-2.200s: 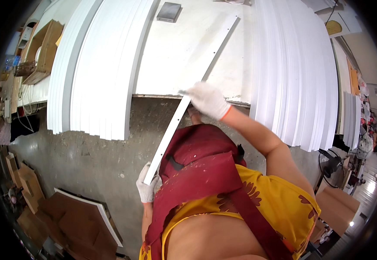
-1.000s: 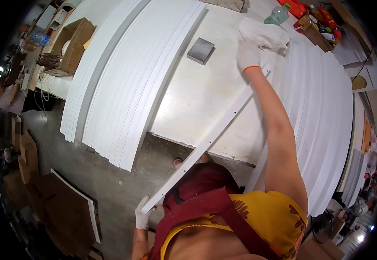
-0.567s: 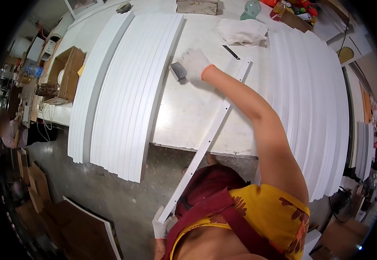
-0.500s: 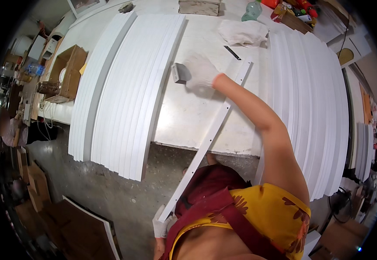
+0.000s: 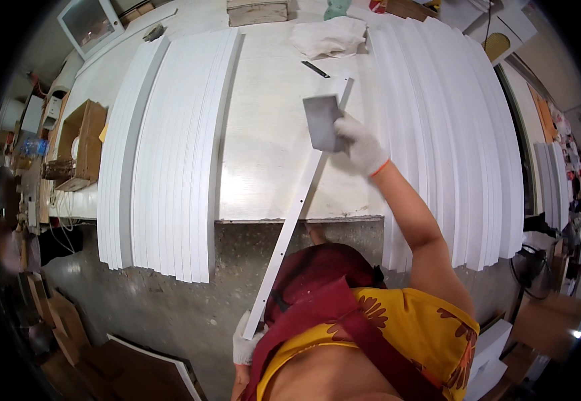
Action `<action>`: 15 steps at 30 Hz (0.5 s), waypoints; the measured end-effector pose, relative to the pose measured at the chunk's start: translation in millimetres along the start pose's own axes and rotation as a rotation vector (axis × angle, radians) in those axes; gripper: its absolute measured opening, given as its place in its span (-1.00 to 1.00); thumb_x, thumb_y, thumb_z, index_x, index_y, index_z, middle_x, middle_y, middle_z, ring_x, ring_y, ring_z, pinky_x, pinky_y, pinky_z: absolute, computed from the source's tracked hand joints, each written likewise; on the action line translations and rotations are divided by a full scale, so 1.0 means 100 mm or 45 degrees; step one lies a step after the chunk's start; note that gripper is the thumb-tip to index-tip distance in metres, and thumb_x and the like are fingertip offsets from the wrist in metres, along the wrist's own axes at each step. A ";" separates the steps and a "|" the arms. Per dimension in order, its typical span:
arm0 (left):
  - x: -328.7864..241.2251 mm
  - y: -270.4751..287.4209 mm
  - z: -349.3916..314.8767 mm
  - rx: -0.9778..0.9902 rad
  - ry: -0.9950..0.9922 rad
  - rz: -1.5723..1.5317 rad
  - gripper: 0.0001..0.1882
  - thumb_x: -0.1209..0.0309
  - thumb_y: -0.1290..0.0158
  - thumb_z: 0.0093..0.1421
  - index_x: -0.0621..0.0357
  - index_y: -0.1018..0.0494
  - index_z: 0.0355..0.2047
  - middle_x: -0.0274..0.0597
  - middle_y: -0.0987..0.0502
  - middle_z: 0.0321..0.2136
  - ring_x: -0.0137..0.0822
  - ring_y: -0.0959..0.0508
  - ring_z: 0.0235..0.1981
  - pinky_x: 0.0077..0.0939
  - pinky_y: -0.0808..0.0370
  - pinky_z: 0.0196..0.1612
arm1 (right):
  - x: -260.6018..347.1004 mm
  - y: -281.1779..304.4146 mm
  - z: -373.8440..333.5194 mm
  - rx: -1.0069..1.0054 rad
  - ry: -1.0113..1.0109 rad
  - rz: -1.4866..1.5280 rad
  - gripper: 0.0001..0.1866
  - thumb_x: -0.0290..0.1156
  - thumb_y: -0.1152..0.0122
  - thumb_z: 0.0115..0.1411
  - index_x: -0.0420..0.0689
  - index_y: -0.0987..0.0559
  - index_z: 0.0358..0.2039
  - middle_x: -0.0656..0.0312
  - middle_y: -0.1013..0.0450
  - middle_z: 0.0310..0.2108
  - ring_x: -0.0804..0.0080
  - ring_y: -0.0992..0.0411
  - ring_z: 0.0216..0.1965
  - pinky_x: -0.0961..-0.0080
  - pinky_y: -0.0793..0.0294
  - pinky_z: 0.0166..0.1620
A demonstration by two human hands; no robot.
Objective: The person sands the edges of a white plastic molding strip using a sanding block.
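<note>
A long, narrow white strip (image 5: 293, 217) with small dark holes lies slantwise over the table's front edge, its far end on the white table (image 5: 257, 180). Its near end is gripped by my gloved left hand (image 5: 244, 346), low by my body; the fingers are partly hidden. My gloved right hand (image 5: 364, 144) is closed around the edge of a flat grey sanding block (image 5: 322, 124). The block is tilted and covers part of the strip toward its far end; whether the two touch I cannot tell.
White boards lie in rows on the left (image 5: 183, 147) and right (image 5: 444, 147), overhanging the table front. Farther back are a white cloth (image 5: 330, 37), a short black strip (image 5: 316, 69) and a worn block (image 5: 258, 12). A brown box (image 5: 95, 144) stands far left.
My right hand has come nearer and to the right, bringing the sanding block from beside the strip to over it. My left hand keeps its grip; the view has shifted.
</note>
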State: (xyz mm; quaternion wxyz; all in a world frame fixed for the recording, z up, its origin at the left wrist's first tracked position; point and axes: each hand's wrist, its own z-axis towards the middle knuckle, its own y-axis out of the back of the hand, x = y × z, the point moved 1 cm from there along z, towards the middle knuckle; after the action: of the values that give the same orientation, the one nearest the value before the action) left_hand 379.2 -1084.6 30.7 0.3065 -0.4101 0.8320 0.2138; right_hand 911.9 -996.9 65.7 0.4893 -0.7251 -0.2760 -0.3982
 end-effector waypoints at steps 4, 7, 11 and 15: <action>0.11 0.01 0.02 -0.012 0.030 -0.364 -0.45 0.67 -0.13 0.07 0.38 -0.40 0.13 -0.26 -0.59 -0.25 -0.47 -0.56 -0.22 -0.55 -0.51 -0.07 | -0.27 -0.40 -0.54 0.000 0.660 -1.985 -0.18 -0.09 -0.34 0.00 0.04 -0.38 0.32 0.04 -0.44 -0.09 0.06 -0.43 -0.10 0.13 -0.38 0.05; -0.01 0.02 0.02 0.099 -0.095 -0.158 -0.53 0.67 -0.05 0.07 0.32 -0.48 0.05 -0.29 -0.59 -0.30 -0.50 -0.55 -0.24 -0.56 -0.50 -0.09 | -0.60 -0.58 -0.86 0.249 0.736 -2.186 -0.31 -0.05 -0.33 0.02 0.14 -0.49 0.21 0.04 -0.43 -0.11 0.06 -0.42 -0.07 0.08 -0.38 0.00; -0.14 -0.05 -0.03 -0.003 -0.015 -0.106 -0.60 0.67 -0.06 0.06 0.27 -0.55 -0.04 -0.32 -0.59 -0.35 -0.50 -0.53 -0.30 -0.58 -0.48 -0.16 | -0.53 0.11 -0.20 -0.058 0.424 -2.329 -0.28 0.20 -0.13 0.15 0.25 -0.38 0.30 -0.06 -0.37 0.04 -0.01 -0.34 0.07 -0.01 -0.34 0.10; 0.10 0.08 0.02 -0.032 -0.011 -0.027 -0.48 0.66 -0.11 0.06 0.33 -0.48 0.10 -0.27 -0.61 -0.24 -0.47 -0.57 -0.23 -0.56 -0.50 -0.08 | 0.30 0.98 0.93 -0.757 0.397 -2.376 -0.35 -0.01 -0.23 0.00 0.07 -0.56 0.14 -0.15 -0.44 -0.01 -0.11 -0.42 0.02 0.09 -0.43 0.12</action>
State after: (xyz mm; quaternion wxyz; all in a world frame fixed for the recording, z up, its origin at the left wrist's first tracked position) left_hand 368.4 -1084.7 23.0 0.3070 -0.4220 0.8234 0.2227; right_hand 1034.2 -946.0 24.3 -0.1914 -0.2500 -0.5578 -0.7679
